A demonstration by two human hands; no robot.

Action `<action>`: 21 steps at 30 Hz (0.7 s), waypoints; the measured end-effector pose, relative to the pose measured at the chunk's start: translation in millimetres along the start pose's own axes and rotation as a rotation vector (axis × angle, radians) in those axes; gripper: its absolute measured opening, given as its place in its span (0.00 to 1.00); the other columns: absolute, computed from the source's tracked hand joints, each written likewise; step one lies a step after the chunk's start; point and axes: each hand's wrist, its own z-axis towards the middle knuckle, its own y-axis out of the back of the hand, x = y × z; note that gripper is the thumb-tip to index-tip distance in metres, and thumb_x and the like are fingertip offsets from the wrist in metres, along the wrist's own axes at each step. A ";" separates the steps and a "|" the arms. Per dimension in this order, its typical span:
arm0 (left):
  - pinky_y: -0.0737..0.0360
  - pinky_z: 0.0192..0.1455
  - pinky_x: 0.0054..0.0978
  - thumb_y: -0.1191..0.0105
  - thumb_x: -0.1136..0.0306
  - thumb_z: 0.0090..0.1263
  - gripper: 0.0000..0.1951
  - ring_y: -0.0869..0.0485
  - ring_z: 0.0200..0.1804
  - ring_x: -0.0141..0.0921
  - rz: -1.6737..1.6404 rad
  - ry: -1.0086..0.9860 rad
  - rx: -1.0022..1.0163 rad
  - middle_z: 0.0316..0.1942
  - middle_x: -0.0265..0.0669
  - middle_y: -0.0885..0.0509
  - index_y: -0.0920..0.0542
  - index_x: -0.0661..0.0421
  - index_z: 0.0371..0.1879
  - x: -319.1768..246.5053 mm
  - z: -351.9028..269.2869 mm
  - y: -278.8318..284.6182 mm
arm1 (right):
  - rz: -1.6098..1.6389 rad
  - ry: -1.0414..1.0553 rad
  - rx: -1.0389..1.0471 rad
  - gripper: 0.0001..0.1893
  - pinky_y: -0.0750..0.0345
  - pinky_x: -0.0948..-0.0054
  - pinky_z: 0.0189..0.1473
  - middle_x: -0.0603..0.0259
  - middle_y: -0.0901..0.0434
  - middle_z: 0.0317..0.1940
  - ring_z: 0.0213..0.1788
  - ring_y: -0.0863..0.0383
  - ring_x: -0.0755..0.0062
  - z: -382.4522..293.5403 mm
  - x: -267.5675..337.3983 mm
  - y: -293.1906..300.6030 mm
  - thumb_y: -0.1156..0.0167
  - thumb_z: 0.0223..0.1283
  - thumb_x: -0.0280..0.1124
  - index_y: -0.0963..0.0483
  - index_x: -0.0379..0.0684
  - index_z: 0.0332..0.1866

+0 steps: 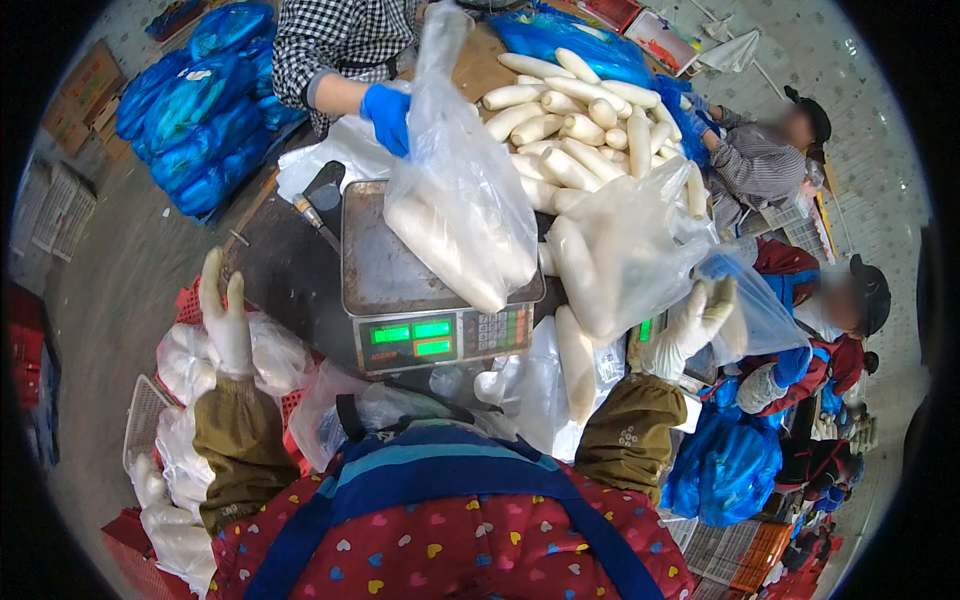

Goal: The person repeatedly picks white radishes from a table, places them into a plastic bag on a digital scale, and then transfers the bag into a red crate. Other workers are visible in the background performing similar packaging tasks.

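Note:
My left hand point(228, 326), in a pale glove, is raised beside the table's left edge with fingers apart and nothing in it. Below it lie filled clear bags point(184, 364) in red crates. My right hand point(686, 330), in a whitish glove, has its fingers spread next to a clear plastic bag of daikon radishes point(619, 262); whether it touches the bag is unclear. Between my hands stands a digital scale point(442, 337) with green displays. Another clear bag of daikon point(465, 210) rests tilted on its metal pan point(364, 262). A loose daikon point(575, 364) lies right of the scale.
A co-worker's blue-gloved hand point(388, 116) is at the scale bag's left side. A knife point(315, 217) lies left of the pan. Beyond is a daikon heap point(577, 127). Blue sacks point(202, 112) are stacked far left. Other people point(780, 169) work along the right.

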 end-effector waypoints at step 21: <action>0.19 0.53 0.29 0.34 0.61 0.71 0.17 0.14 0.50 0.31 -0.308 0.106 0.856 0.48 0.39 0.10 0.13 0.62 0.51 -203.0 85.9 -222.6 | -0.528 -0.273 1.038 0.25 0.20 0.60 0.58 0.42 0.15 0.48 0.54 0.14 0.47 -151.4 -25.7 -145.7 0.31 0.62 0.35 0.23 0.35 0.62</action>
